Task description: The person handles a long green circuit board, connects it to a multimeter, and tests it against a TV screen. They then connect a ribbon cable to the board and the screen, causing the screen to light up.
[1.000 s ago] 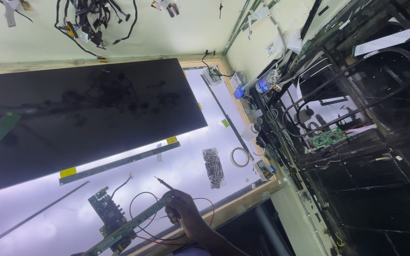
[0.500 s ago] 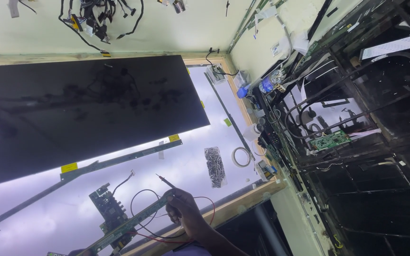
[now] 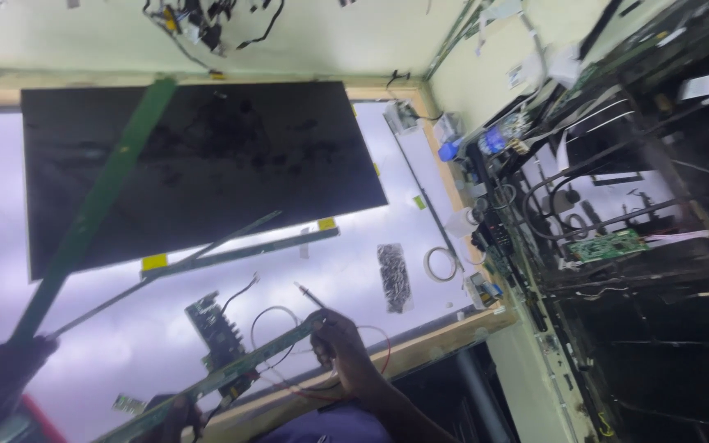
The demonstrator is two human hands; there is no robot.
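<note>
Green strip: we pinch a long thin green circuit strip (image 3: 231, 371) with the fingers of our right hand (image 3: 340, 351), which also hold a thin probe (image 3: 309, 296) with red and black wires (image 3: 371, 349).
Left hand: our left hand (image 3: 178, 414) sits low at the strip's other end; we cannot tell if its fingers are closed.
How it feels: we think the strip is light, bendy and easy to snap, so hold it by the edges near both ends.
Nearby: a small green board (image 3: 217, 325) lies just under the strip.
Table: the glowing white table (image 3: 84, 328) holds a big dark panel (image 3: 198, 164) and a tape roll (image 3: 441, 264).
Room: messy shelves (image 3: 617, 246) stand at the right.
</note>
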